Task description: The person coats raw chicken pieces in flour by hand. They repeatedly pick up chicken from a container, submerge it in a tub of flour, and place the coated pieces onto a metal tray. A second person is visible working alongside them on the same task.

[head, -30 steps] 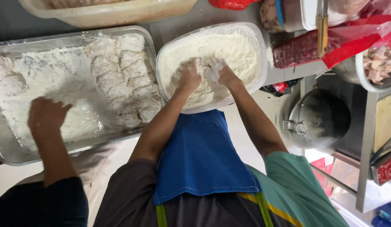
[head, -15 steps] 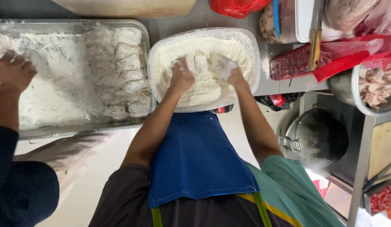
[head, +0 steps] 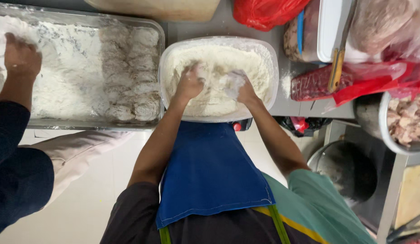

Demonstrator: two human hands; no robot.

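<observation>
Flour tub (head: 268, 68) sits at twelve o'clock; your left hand (head: 189, 83) and right hand (head: 241, 88) dig in for coating, grip loosely curled on flour.

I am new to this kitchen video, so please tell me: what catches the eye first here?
Both hands, left hand and right hand, press into flour in a plastic tub at centre. To the left, a metal tray holds floured pieces, where another person's hand works.
</observation>
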